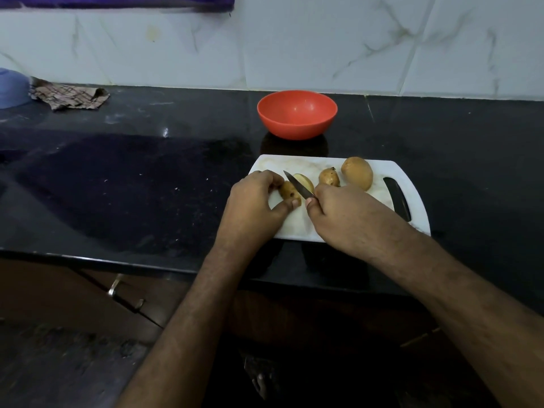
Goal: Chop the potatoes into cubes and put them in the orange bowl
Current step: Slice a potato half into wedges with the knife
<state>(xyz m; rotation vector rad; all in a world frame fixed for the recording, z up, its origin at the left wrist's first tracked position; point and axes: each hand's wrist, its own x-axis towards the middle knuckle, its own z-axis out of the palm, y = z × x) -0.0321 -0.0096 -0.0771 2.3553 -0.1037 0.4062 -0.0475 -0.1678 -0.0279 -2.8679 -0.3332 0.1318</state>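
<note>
A white cutting board (412, 201) lies on the black counter. On it my left hand (253, 198) pinches a potato half (288, 192) between fingers and thumb. My right hand (341, 213) grips a small knife (298, 185), whose blade lies between that half and the other half (304, 181), which shows its pale cut face. A small whole potato (329, 177) and a larger one (357, 172) sit further right on the board. The orange bowl (296, 114) stands behind the board with nothing in it.
A patterned cloth (69, 97) and a blue bowl (11, 88) lie at the far left by the marble wall. The counter's front edge runs below the board, with a drawer handle (125, 294) underneath.
</note>
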